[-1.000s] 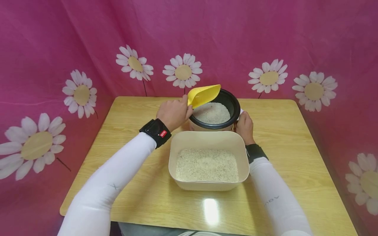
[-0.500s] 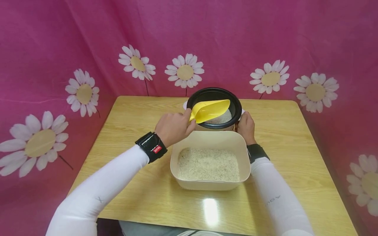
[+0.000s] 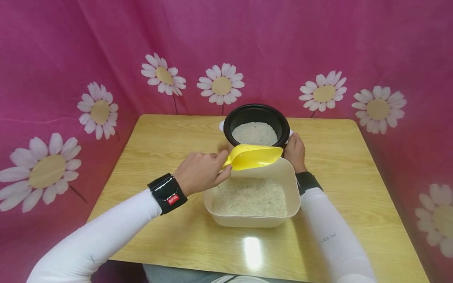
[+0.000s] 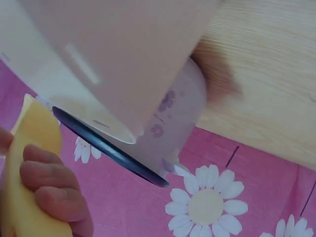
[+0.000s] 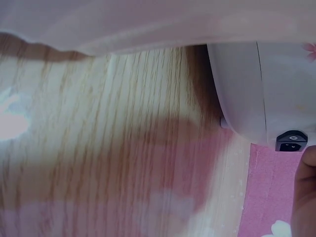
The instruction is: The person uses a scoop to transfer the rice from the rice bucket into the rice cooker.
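Note:
My left hand grips the handle of a yellow scoop, held over the back rim of a beige bin. The scoop looks nearly bare inside. Pale rice covers the bin's floor. Behind the bin stands a rice cooker with a black inner pot, and white rice lies in it. My right hand holds the white handle on the cooker's right side; its fingertips are mostly hidden. In the left wrist view, curled fingers wrap the scoop. The right wrist view shows the cooker's power socket.
Both containers stand on a light wooden table. A pink curtain with printed daisies hangs close behind the table and along both sides. The bin's back wall sits right in front of the cooker.
My left hand has brought the scoop from above the cooker's pot down and toward me, over the bin's back rim. The right hand stays at the cooker's handle.

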Motion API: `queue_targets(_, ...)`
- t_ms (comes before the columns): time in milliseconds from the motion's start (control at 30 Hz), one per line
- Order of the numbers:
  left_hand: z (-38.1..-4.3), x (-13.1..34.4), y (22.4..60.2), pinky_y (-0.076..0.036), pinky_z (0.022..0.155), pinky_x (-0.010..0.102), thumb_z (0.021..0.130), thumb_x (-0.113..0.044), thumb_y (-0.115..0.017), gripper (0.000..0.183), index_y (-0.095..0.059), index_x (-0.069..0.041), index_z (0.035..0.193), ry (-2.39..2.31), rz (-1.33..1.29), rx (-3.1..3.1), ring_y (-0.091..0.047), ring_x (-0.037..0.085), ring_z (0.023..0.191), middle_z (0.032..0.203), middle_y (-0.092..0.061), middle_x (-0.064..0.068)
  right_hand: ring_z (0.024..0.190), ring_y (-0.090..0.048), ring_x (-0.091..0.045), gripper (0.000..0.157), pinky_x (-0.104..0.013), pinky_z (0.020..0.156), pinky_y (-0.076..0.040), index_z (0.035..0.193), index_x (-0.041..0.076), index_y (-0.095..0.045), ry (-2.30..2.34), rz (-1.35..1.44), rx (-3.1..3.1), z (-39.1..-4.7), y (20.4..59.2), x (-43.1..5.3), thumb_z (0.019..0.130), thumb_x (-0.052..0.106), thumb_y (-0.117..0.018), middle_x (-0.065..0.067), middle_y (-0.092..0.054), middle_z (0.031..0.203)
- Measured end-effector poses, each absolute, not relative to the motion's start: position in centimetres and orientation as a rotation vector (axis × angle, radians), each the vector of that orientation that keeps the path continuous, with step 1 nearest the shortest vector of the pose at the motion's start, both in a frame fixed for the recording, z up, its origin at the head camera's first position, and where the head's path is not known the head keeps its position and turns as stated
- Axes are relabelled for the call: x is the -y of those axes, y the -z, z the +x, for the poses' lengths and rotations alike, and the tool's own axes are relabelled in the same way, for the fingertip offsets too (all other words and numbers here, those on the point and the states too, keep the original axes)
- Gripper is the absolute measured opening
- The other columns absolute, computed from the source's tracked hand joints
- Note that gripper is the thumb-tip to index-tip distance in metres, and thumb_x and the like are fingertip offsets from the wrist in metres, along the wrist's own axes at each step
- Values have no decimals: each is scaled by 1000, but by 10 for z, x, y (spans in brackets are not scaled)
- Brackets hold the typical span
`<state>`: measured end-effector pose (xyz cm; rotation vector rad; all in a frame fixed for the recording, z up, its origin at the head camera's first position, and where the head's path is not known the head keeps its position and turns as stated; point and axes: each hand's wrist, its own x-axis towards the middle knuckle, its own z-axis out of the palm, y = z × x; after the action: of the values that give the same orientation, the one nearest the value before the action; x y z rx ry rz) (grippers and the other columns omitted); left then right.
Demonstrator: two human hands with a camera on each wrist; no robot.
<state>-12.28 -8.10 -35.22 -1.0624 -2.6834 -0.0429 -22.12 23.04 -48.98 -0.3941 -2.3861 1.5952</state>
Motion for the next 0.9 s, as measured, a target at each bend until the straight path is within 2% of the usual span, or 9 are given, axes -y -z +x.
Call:
queue_targets(133,-116,85,358,-23,45,18,101,-41,-57,31,-63,-14,114,-26,-1131,2649,-35,9,43,61,-54,-4,82,-47,-21,56,-31,77,-38,103,5,-50,-1560,-363,2395,-221,492,-231,109,50,-19,-7,-48,87)
queue_targets(300,-110,87,367,-28,44,18,101,-41,-61,27,-64,-15,105,-165,-1213,2588,-41,8,46,65,-59,-2,81,-47,-22,55,-30,76,-38,101,1,-51,-1513,-358,2384,-223,495,-233,109,46,-19,-11,-49,87)
queue_targets(467,-108,89,372,-41,45,20,99,-41,-66,28,-66,-14,109,-330,-1220,2569,-46,11,50,70,-64,0,80,-48,-22,53,-31,76,-38,98,1,-51,-1507,-352,2363,-223,496,-232,109,44,-21,-13,-50,85)
queue_targets(633,-106,87,373,-50,49,25,97,-36,-71,25,-69,-13,108,-424,-1209,2551,-51,11,51,70,-66,1,75,-49,-17,51,-30,74,-38,91,4,-51,-1508,-340,2349,-224,496,-231,108,44,-23,-4,-49,77)
queue_targets(767,-106,78,369,-52,51,26,97,-26,-73,13,-71,-14,97,-517,-1163,2551,-55,10,54,69,-66,-2,70,-48,-13,51,-29,71,-38,90,6,-50,-1523,-338,2343,-224,494,-231,108,45,-24,3,-48,72)
queue_targets(900,-102,65,367,-53,51,25,96,-23,-74,8,-72,-16,93,-691,-1075,2609,-51,9,52,65,-63,-5,71,-48,-13,52,-28,71,-38,92,8,-50,-1542,-335,2361,-224,493,-232,108,48,-22,4,-47,75)
